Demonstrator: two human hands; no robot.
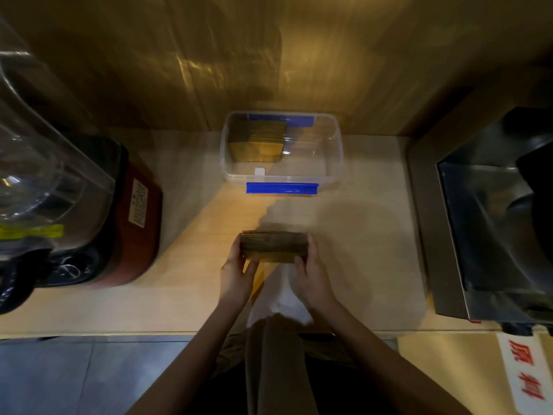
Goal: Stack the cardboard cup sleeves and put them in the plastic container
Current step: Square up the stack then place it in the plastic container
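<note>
A stack of brown cardboard cup sleeves is held edge-up above the wooden counter, pressed between both hands. My left hand grips its left end and my right hand grips its right end. Farther back stands a clear plastic container with blue clip handles, open on top. Inside it, on the left side, lies another stack of cup sleeves. The right half of the container holds nothing.
A blender with a clear jug and red base stands at the left. A steel machine fills the right side. A wooden wall rises behind the container. A white cloth lies under my wrists by the counter's front edge.
</note>
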